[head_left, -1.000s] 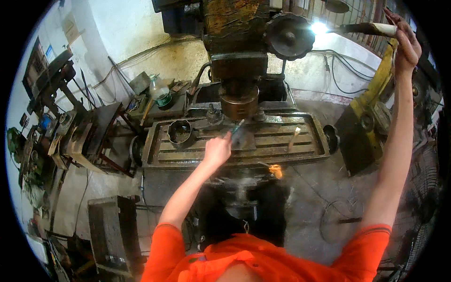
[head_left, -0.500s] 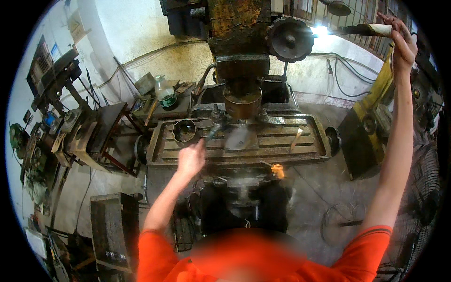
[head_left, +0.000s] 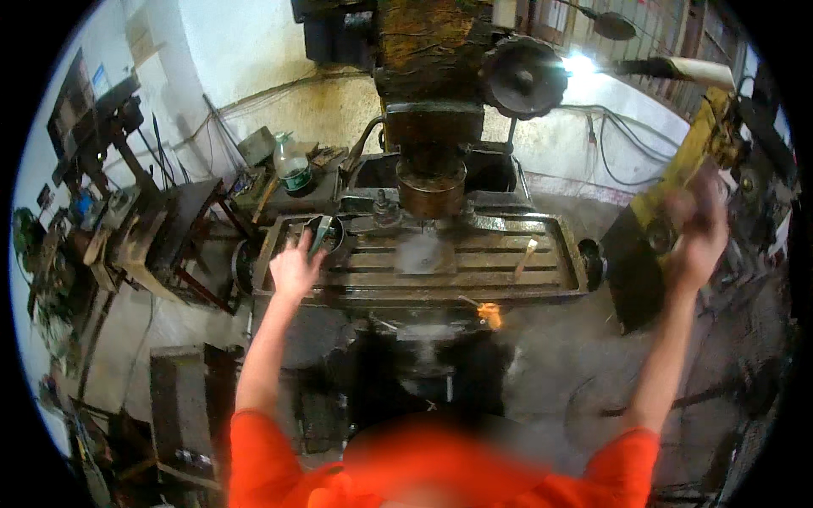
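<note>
At the left end of the machine table (head_left: 364,290), my left hand (head_left: 293,269) is at a round metal pot (head_left: 337,240). Its fingers lie along a slim brush (head_left: 321,233) with a teal and pale body, which slants over the pot; the contact is partly hidden. My right hand (head_left: 699,224) is raised at the right, smeared by motion and apart from the lever with a pale grip (head_left: 701,71). Under the dark cylindrical spindle head (head_left: 430,188) lies a flat grey metal plate (head_left: 420,253).
A pale stick-like tool (head_left: 526,259) rests on the slotted table's right part. An orange object (head_left: 489,315) is at its front edge. A clear bottle with green liquid (head_left: 293,168) stands on the bench behind left. A bright lamp (head_left: 579,65) shines beside the black handwheel (head_left: 522,76).
My left hand has moved left with the brush, from near the plate to the pot. My right hand has left the lever and come down.
</note>
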Motion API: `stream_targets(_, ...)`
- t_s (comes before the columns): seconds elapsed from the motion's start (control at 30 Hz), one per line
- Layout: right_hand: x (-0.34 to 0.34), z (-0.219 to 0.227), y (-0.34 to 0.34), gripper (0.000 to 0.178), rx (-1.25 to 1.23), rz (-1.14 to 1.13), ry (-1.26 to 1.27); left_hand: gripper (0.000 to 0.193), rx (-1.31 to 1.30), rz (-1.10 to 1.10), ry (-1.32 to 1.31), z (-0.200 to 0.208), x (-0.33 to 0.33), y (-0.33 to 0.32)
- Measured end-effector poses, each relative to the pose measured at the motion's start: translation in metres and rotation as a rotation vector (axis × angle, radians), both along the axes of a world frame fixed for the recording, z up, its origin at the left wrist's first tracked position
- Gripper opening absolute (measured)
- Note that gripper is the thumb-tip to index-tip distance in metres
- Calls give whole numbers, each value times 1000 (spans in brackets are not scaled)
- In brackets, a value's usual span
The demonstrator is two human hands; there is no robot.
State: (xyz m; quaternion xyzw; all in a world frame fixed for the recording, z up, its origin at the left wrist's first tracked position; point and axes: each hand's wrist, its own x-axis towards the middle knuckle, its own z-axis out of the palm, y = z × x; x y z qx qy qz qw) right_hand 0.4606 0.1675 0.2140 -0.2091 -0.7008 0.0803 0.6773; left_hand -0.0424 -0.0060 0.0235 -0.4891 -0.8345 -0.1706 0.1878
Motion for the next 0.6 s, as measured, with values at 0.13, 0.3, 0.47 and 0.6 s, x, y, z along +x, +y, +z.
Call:
stream_targets(0.13, 5, -136, -39, 65, -422, 401, -67, 36, 227, -246, -241, -7, 55, 48)
stream_targets(0.3, -23, -221, -69, 44, -1090, 327, 66, 45, -59, -190, -307, -24, 122, 123)
stream_targets(0.47, 1, -260, -77, 36, -1119, 379, 74, 44, 28, -162, -256, -47, 146, 171)
stream_targets(0.6, 7, -263, -79, 36, -1253, 349, 184, 37, 100, -127, -176, -63, 149, 181)
